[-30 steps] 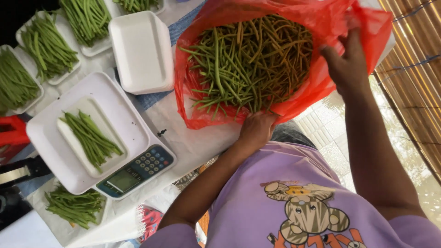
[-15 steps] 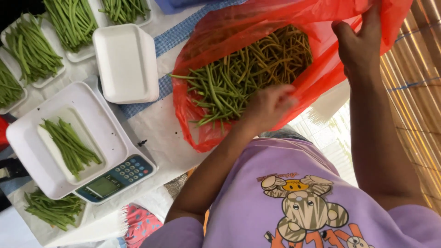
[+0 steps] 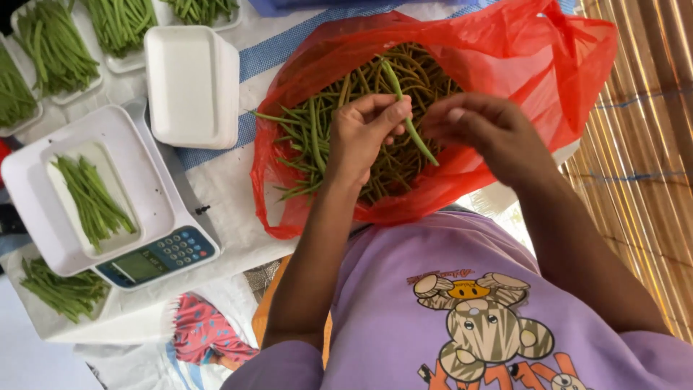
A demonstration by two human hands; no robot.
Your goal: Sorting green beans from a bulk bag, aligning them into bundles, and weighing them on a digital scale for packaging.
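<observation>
Left hand [image 3: 364, 130] pinches a bean [image 3: 408, 112] over the bean-filled red bag [image 3: 520, 65] (right hand [image 3: 491, 133] curled, empty).

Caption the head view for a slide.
Left hand pinches one green bean above a red bag of beans, right hand alongside.

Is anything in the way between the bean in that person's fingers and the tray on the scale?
Nothing visible. The left hand pinches the bean above the red bag; only the bag's rim and bare cloth lie before the tray on the scale.
</observation>
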